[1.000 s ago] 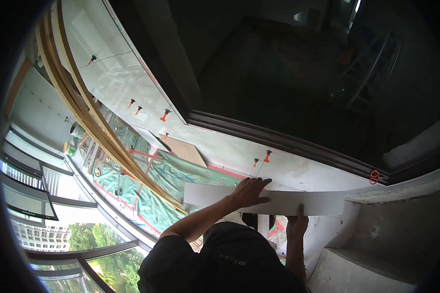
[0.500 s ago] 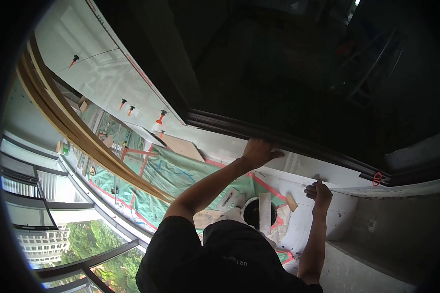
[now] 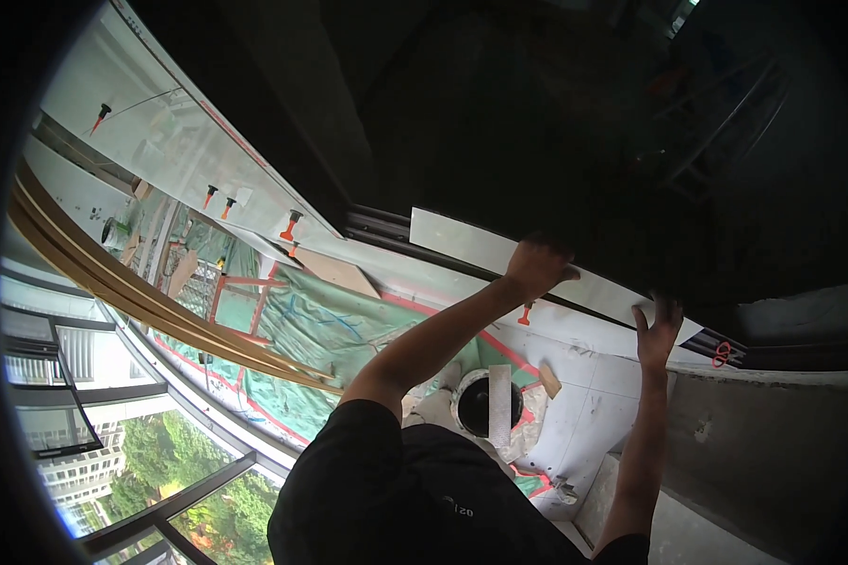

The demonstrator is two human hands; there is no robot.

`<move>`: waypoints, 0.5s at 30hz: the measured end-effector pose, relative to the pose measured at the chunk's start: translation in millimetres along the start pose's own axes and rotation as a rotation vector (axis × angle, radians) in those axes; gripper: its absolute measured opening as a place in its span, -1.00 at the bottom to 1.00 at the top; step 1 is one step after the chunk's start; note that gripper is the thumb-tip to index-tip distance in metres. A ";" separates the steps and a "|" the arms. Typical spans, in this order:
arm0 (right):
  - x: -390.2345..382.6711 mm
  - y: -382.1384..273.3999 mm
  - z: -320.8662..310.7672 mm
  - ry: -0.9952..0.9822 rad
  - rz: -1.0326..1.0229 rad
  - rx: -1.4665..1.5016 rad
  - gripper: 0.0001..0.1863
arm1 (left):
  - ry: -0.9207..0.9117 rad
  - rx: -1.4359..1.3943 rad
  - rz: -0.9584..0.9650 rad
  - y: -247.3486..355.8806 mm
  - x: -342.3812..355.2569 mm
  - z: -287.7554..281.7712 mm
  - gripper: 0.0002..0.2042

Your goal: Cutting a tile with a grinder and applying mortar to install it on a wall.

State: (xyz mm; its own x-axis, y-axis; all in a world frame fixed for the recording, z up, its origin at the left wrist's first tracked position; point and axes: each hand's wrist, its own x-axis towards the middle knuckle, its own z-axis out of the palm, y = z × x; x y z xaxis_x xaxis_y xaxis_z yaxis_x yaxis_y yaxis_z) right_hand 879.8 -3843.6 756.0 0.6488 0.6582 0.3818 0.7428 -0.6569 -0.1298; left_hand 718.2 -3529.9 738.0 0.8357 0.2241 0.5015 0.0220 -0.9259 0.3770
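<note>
A long, narrow white strip [image 3: 462, 239] slants across the dark window frame [image 3: 372, 222] in front of me, its surface smooth and pale. My left hand [image 3: 541, 267] grips it near the middle, fingers over its far edge and thumb toward the right. Closer to its right end, my right hand [image 3: 660, 334] holds the same strip, with the thumb apart from fingers bent over the far edge. The fingertips of both hands are dark and partly hidden. Beneath the strip, an orange tile-levelling clip [image 3: 525, 314] sticks out of the white wall panel [image 3: 575, 325].
Below stands a black bucket [image 3: 476, 405] with a pale board [image 3: 500, 405] across it. Green sheeting [image 3: 320, 311] covers the floor. Long wooden boards [image 3: 160, 297] slant along the left, near the windows. More orange clips [image 3: 290, 226] dot the wall. A red loop [image 3: 722, 353] hangs at the frame's right end.
The white strip now shows across the dark frame, under both hands. My left hand has moved right and slightly up; my right hand has moved up and right. The view has shifted.
</note>
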 end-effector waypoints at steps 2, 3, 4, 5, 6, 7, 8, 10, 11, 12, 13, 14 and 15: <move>-0.2 0.8 11.1 0.014 0.043 0.052 -0.39 | -0.004 0.008 0.022 -5.1 3.7 0.0 -0.57; 1.1 3.6 14.8 0.006 0.046 0.051 -0.39 | -0.017 0.037 0.028 -6.1 5.7 0.7 -0.58; 2.9 5.8 16.1 0.001 0.062 0.071 -0.41 | -0.033 0.063 0.034 -5.2 6.2 1.5 -0.59; 3.9 7.6 17.8 -0.004 0.079 0.090 -0.44 | -0.041 0.054 0.030 -4.4 5.7 2.1 -0.59; 3.6 8.3 20.5 -0.014 0.084 0.086 -0.44 | -0.037 0.035 0.003 -3.4 4.5 2.6 -0.61; 7.8 7.4 23.2 -0.002 0.054 0.082 -0.46 | -0.029 0.020 -0.023 -5.2 3.9 5.9 -0.62; 11.7 7.0 25.1 0.011 0.024 0.078 -0.48 | -0.032 0.015 -0.026 -7.5 1.6 8.5 -0.62; 14.6 5.3 29.0 -0.006 0.030 0.098 -0.49 | 0.057 -0.019 -0.009 -12.0 -3.2 11.6 -0.63; 14.8 4.9 30.4 -0.016 0.032 0.105 -0.49 | 0.056 -0.024 -0.011 -12.8 -3.8 13.0 -0.63; 14.9 4.8 31.4 -0.027 0.033 0.113 -0.49 | 0.031 -0.015 -0.009 -13.2 -4.3 14.4 -0.62; 15.1 4.2 32.2 -0.017 0.042 0.133 -0.48 | 0.007 -0.005 -0.004 -14.1 -3.6 15.1 -0.62; 15.9 4.8 31.7 -0.017 0.044 0.131 -0.48 | 0.006 -0.008 -0.003 -13.8 -2.1 16.3 -0.62; 16.7 6.1 30.5 -0.002 0.033 0.120 -0.50 | -0.027 -0.011 -0.012 -12.7 0.3 17.8 -0.61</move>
State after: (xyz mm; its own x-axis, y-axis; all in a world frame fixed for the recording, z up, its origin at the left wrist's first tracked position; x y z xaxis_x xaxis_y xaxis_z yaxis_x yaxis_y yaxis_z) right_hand 900.2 -3825.4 733.7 0.6733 0.6380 0.3737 0.7355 -0.6296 -0.2503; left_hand 727.9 -3523.5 719.5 0.8497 0.2269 0.4760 0.0263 -0.9198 0.3915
